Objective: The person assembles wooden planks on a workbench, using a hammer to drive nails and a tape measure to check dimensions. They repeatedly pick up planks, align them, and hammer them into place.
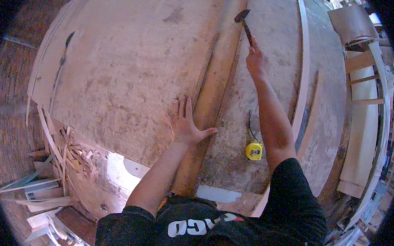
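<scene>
A long wooden board (221, 72) runs away from my body across the large worn worktable. My left hand (184, 123) lies on the board's near part with its fingers spread and the thumb stretched to the right. Farther off, my right hand (257, 63) is closed around the handle of a hammer (243, 19). The hammer's dark head hangs over or beside the board's far right edge; whether it touches the wood I cannot tell. Between the board and my right forearm sits a yellow tape measure (254, 151) with a dark strap.
Long thin wood strips (302, 73) lie along the table's right side. A dark slender tool or cord (62, 58) rests at the far left of the worktable (127, 73). Wood offcuts (76, 158) are heaped beyond its near left edge. More boards (362, 127) lean at the right.
</scene>
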`<state>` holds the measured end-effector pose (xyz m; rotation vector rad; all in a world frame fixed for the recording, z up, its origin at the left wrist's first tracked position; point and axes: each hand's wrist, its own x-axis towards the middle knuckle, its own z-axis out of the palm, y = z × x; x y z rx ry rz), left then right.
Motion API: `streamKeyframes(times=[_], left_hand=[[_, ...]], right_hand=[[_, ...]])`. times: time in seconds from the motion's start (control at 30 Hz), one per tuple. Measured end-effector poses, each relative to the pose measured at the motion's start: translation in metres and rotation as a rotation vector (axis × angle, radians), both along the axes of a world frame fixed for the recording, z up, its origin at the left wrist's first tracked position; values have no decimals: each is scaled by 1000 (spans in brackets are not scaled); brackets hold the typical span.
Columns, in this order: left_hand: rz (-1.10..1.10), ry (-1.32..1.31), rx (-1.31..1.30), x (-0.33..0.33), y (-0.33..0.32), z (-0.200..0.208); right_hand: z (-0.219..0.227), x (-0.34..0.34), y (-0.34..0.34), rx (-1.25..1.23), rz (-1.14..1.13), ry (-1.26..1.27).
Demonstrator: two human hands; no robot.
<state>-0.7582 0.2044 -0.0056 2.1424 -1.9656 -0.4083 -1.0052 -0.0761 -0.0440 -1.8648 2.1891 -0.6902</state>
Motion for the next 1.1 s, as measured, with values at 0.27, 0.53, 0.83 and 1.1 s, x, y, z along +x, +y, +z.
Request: streamKeyframes(times=[0.27,0.53,0.83,1.1], left_hand=[[-48,51,11,5,-3,0],[-38,83,-24,9,-1,-11],[-11,233,-18,3,2,-15],[-9,81,43,8,2,-4]], right_hand=[[1,-6,1,68,68,-23],[47,-28,115,-22,-11,-121],[16,-241,495,13,-627,52],[-3,-235,632,249,-548,-476]])
